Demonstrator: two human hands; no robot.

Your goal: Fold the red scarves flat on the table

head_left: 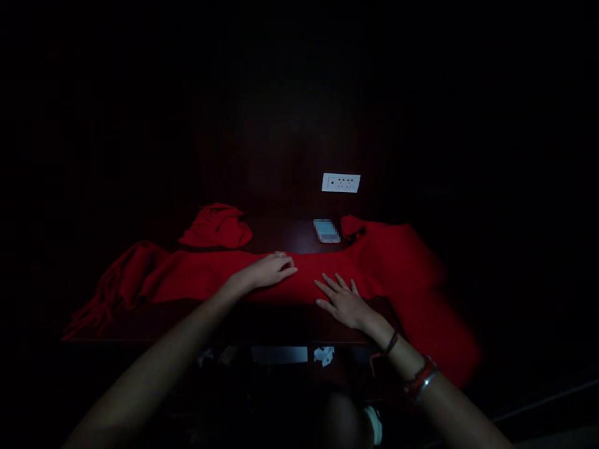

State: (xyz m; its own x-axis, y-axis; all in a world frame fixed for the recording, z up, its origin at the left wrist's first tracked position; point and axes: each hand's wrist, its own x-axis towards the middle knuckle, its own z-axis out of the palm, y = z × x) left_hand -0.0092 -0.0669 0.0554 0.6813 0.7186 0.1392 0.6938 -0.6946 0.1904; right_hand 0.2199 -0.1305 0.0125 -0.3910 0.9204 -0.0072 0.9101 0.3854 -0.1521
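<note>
Dim wall (276, 143) backing dark tabletop (283, 234). Fringed red scarf (302, 290) lying lengthwise across it, right part draping past near edge. Left hand (274, 269) resting on scarf, fingers half curled; whether pinching fabric, cannot tell. Right hand (345, 304) spreading flat, grasping nothing. Smartphone (326, 231) lying just behind scarf, pixelated screen unreadable. Crumpled red cloth (218, 227) sitting farther left; white socket plate (341, 183) showing above.
</note>
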